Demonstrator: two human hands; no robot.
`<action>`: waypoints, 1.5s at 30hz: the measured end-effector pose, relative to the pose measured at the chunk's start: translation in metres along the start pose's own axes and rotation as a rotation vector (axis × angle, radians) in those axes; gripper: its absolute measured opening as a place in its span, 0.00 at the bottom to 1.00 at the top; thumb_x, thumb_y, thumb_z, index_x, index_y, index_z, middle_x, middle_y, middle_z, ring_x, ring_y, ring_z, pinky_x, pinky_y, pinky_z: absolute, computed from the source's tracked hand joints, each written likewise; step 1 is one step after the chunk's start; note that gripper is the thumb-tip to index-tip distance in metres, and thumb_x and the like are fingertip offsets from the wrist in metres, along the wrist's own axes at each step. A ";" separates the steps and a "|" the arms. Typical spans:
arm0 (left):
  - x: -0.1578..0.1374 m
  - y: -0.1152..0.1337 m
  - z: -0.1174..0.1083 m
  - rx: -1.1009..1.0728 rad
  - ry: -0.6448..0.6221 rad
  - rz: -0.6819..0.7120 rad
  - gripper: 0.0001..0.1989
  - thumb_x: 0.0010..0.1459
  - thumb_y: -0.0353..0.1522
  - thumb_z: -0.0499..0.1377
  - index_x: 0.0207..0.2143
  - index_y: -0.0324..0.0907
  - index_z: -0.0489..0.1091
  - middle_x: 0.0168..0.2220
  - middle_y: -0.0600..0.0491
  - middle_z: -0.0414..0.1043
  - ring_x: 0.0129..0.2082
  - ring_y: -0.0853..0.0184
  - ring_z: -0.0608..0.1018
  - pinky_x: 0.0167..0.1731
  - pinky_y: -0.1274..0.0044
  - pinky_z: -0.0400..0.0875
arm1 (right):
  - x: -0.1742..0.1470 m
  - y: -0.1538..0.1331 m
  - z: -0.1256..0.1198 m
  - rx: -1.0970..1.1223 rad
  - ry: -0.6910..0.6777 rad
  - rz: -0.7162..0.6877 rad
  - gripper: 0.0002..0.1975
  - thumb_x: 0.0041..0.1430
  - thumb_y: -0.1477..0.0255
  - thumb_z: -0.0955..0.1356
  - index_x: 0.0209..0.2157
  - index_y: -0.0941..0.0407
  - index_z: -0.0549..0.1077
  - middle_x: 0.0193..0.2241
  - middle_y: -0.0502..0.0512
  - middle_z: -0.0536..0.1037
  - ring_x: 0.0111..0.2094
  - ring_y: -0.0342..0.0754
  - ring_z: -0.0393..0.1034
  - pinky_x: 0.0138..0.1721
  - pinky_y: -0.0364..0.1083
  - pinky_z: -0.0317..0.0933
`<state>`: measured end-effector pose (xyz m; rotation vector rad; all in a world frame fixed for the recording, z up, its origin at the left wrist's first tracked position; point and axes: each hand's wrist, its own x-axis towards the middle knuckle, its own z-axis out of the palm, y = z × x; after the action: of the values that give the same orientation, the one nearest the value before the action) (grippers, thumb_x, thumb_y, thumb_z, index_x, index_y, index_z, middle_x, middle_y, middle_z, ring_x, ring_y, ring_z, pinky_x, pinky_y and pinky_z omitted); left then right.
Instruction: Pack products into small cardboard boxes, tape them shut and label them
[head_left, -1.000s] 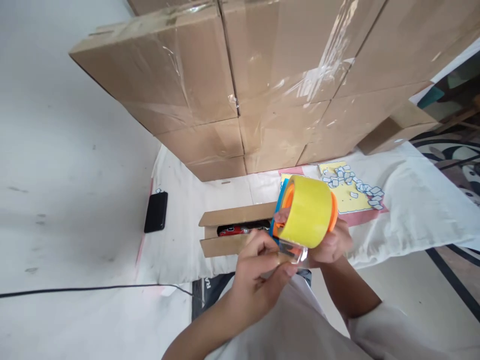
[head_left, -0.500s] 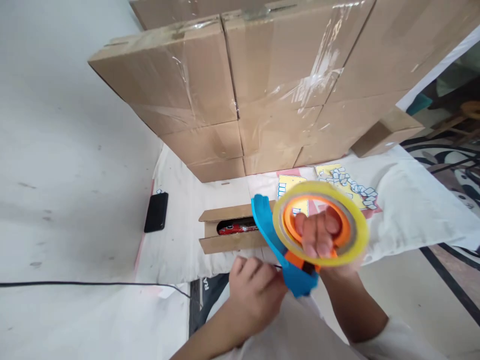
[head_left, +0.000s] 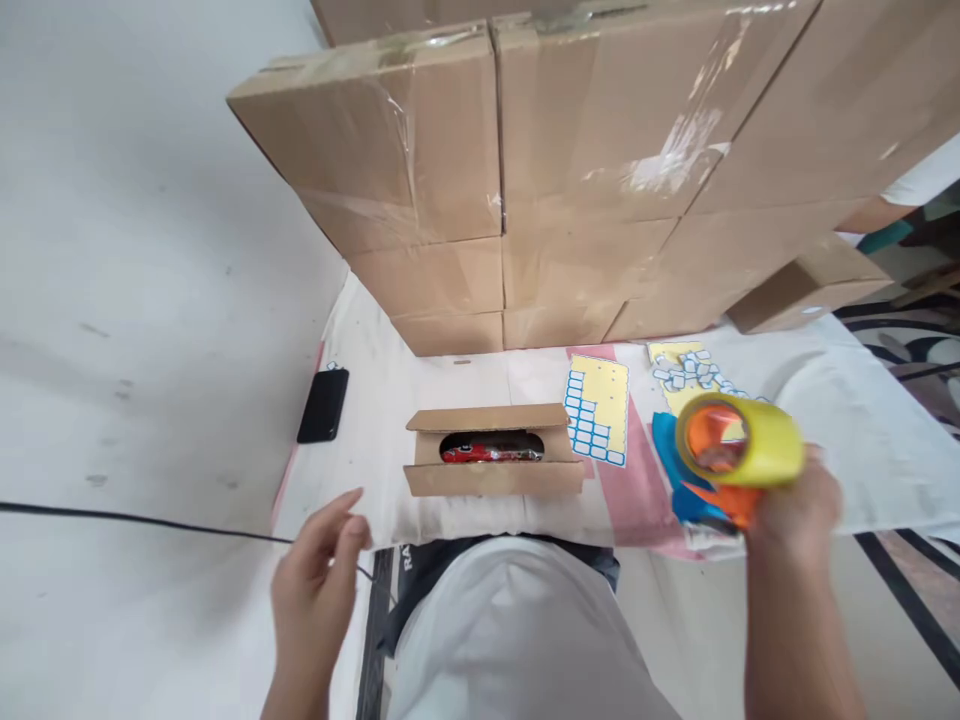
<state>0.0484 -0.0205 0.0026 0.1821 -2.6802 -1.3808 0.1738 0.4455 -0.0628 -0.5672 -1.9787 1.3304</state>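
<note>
My right hand grips a tape dispenser with blue and orange parts and a yellow tape roll, at the right of the covered table. The roll partly hides my fingers. Away to the left, my left hand is held up with its fingers apart and nothing in them. Between the hands lies a long cardboard box, its two long flaps raised. Through the oval opening in the box a red packaged item shows; most of it is hidden.
Taped cardboard boxes form a wall behind the table. A black phone lies at left. Yellow sheets with small labels lie right of the box, loose labels beyond. A smaller carton stands at far right, near another person's arm.
My right hand has carried the tape dispenser rightward, away from the box, and the roll has turned. My left hand has left the dispenser, moved left and opened. The camera view has shifted.
</note>
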 end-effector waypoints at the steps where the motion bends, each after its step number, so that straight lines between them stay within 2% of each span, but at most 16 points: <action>1: -0.003 0.004 0.007 -0.048 -0.081 0.023 0.19 0.59 0.45 0.62 0.47 0.44 0.76 0.26 0.57 0.74 0.27 0.67 0.75 0.32 0.74 0.70 | 0.004 0.011 0.012 0.007 0.096 0.050 0.25 0.64 0.45 0.60 0.23 0.46 0.69 0.15 0.51 0.68 0.19 0.51 0.66 0.19 0.51 0.60; 4: -0.006 0.021 0.026 -0.156 -0.291 0.092 0.18 0.60 0.44 0.61 0.49 0.44 0.75 0.24 0.58 0.72 0.26 0.69 0.73 0.29 0.76 0.69 | 0.004 0.037 0.045 -0.031 0.313 0.286 0.23 0.61 0.46 0.64 0.29 0.52 0.71 0.23 0.53 0.73 0.25 0.52 0.69 0.26 0.51 0.63; 7: -0.006 0.036 0.034 -0.213 -0.363 0.085 0.22 0.60 0.43 0.62 0.54 0.45 0.71 0.23 0.60 0.70 0.25 0.70 0.72 0.32 0.77 0.69 | -0.007 0.044 0.055 -0.134 0.304 0.420 0.27 0.62 0.47 0.62 0.34 0.57 0.73 0.31 0.57 0.76 0.35 0.55 0.71 0.37 0.54 0.65; 9: -0.008 0.043 0.036 -0.230 -0.373 0.052 0.30 0.60 0.42 0.62 0.63 0.47 0.62 0.22 0.62 0.71 0.26 0.71 0.74 0.36 0.76 0.70 | -0.016 0.033 0.054 -0.225 0.352 0.376 0.24 0.65 0.52 0.60 0.41 0.58 0.74 0.38 0.59 0.75 0.43 0.56 0.70 0.46 0.56 0.64; 12: -0.012 0.048 0.039 -0.245 -0.391 0.058 0.35 0.61 0.39 0.62 0.66 0.48 0.53 0.23 0.63 0.72 0.27 0.70 0.75 0.39 0.74 0.72 | -0.032 -0.012 0.060 -0.293 0.533 0.145 0.17 0.67 0.62 0.60 0.46 0.55 0.74 0.40 0.57 0.74 0.46 0.56 0.69 0.51 0.57 0.61; 14: -0.014 0.049 0.043 -0.258 -0.423 0.147 0.31 0.62 0.37 0.61 0.65 0.49 0.55 0.24 0.63 0.72 0.27 0.70 0.76 0.39 0.74 0.73 | -0.043 -0.059 0.077 -0.205 0.394 -0.078 0.12 0.66 0.65 0.63 0.42 0.53 0.75 0.37 0.55 0.74 0.43 0.55 0.70 0.45 0.54 0.63; 17: -0.017 0.048 0.052 -0.291 -0.530 0.366 0.31 0.64 0.32 0.60 0.66 0.51 0.53 0.26 0.62 0.74 0.27 0.71 0.77 0.36 0.76 0.73 | -0.056 -0.128 0.117 -0.035 -0.346 -0.262 0.10 0.62 0.68 0.69 0.45 0.51 0.75 0.30 0.51 0.71 0.32 0.49 0.68 0.34 0.48 0.63; 19: -0.020 0.048 0.056 -0.293 -0.575 0.513 0.32 0.65 0.29 0.59 0.67 0.52 0.51 0.27 0.62 0.75 0.27 0.72 0.77 0.33 0.78 0.73 | -0.060 -0.159 0.140 -0.020 -0.582 -0.271 0.12 0.58 0.71 0.72 0.45 0.51 0.75 0.30 0.50 0.73 0.30 0.47 0.67 0.31 0.46 0.61; 21: -0.024 0.047 0.058 -0.264 -0.549 0.644 0.32 0.65 0.28 0.58 0.67 0.53 0.51 0.27 0.62 0.75 0.25 0.73 0.75 0.30 0.79 0.71 | -0.061 -0.174 0.152 0.016 -0.705 -0.265 0.04 0.59 0.73 0.71 0.37 0.52 0.75 0.28 0.48 0.72 0.28 0.44 0.65 0.29 0.45 0.59; 24: -0.024 0.043 0.055 -0.187 -0.501 0.664 0.33 0.65 0.30 0.59 0.68 0.53 0.50 0.25 0.64 0.74 0.21 0.74 0.72 0.25 0.81 0.67 | -0.057 -0.173 0.147 0.118 -0.716 -0.275 0.07 0.63 0.75 0.68 0.30 0.53 0.73 0.24 0.47 0.69 0.25 0.42 0.61 0.27 0.44 0.56; 27: -0.010 0.035 0.053 0.028 -0.274 0.536 0.25 0.65 0.35 0.58 0.63 0.47 0.60 0.25 0.61 0.73 0.20 0.72 0.72 0.25 0.79 0.67 | -0.044 -0.165 0.126 0.179 -0.516 -0.273 0.06 0.64 0.75 0.69 0.32 0.52 0.75 0.24 0.47 0.69 0.26 0.44 0.60 0.28 0.46 0.55; 30: 0.013 0.025 0.058 0.282 0.016 0.727 0.21 0.63 0.37 0.60 0.57 0.44 0.69 0.50 0.43 0.78 0.48 0.56 0.79 0.49 0.65 0.70 | -0.027 -0.161 0.107 0.173 -0.414 -0.227 0.07 0.63 0.74 0.71 0.30 0.52 0.75 0.23 0.48 0.69 0.27 0.46 0.59 0.30 0.48 0.54; 32: 0.024 0.020 0.066 0.407 -0.043 0.879 0.24 0.64 0.35 0.58 0.62 0.46 0.66 0.65 0.42 0.67 0.65 0.49 0.66 0.62 0.56 0.56 | -0.019 -0.159 0.101 0.160 -0.460 -0.189 0.09 0.63 0.73 0.71 0.28 0.52 0.75 0.23 0.48 0.68 0.27 0.46 0.59 0.31 0.48 0.54; 36: 0.027 0.016 0.076 0.493 -0.395 0.864 0.25 0.71 0.32 0.46 0.68 0.54 0.55 0.65 0.53 0.66 0.68 0.60 0.64 0.69 0.51 0.34 | -0.009 -0.159 0.104 0.171 -0.616 -0.149 0.09 0.63 0.69 0.71 0.27 0.52 0.75 0.23 0.49 0.67 0.29 0.47 0.61 0.33 0.49 0.58; 40: 0.021 0.014 0.075 0.507 -0.501 0.820 0.30 0.68 0.45 0.52 0.69 0.49 0.54 0.69 0.50 0.60 0.71 0.55 0.58 0.69 0.48 0.32 | 0.000 -0.160 0.117 0.095 -0.785 -0.193 0.11 0.62 0.65 0.72 0.26 0.51 0.76 0.37 0.56 0.74 0.46 0.54 0.68 0.46 0.55 0.64; 45: 0.023 0.011 0.076 0.517 -0.505 0.831 0.30 0.68 0.45 0.52 0.69 0.49 0.54 0.69 0.49 0.58 0.71 0.54 0.57 0.68 0.45 0.33 | 0.007 -0.135 0.157 -0.259 -0.813 -0.199 0.10 0.60 0.67 0.72 0.26 0.53 0.75 0.56 0.57 0.68 0.62 0.62 0.57 0.61 0.64 0.53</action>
<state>0.0129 0.0428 -0.0305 -1.2318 -2.8352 -0.5076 0.0561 0.2998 0.0247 0.1066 -2.7941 1.2966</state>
